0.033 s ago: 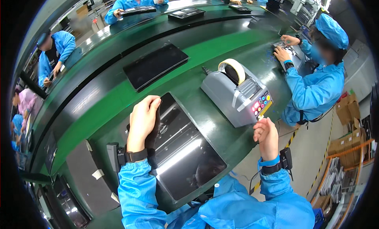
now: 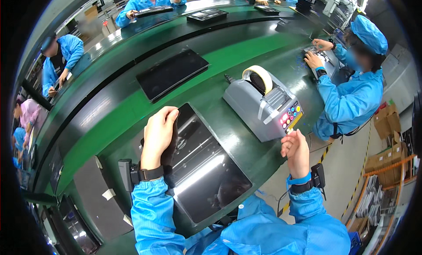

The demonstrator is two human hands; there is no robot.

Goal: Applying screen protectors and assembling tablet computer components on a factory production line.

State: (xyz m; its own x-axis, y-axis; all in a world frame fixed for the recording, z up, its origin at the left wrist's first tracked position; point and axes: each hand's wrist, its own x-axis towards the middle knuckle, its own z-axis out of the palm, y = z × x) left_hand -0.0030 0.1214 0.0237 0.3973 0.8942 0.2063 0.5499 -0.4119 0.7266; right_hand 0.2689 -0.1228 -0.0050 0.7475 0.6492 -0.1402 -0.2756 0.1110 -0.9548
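Observation:
A black glossy screen panel (image 2: 211, 167) lies at a slant in front of me, lights reflected in its glass. At its far left edge is my left hand (image 2: 158, 133), thumb and fingers closed on the rim; the undersides of the fingers are hidden. A grey tape dispenser (image 2: 250, 108) with a cream roll of tape (image 2: 263, 77) stands right of the panel. By the dispenser's front outlet, my right hand (image 2: 297, 153) has its fingers curled, with the fingertips at a small pale end of tape (image 2: 289, 131).
Another black panel (image 2: 172, 75) lies on the green strip beyond. At the left is a dark grey sheet (image 2: 99, 198) with white tabs. A co-worker in blue (image 2: 356, 88) handles a device at the right, and others sit across the bench. Cartons (image 2: 387, 123) stand on the right.
The far black panel on the green strip has shifted very slightly left. My right hand has risen a touch; my left hand looks the same.

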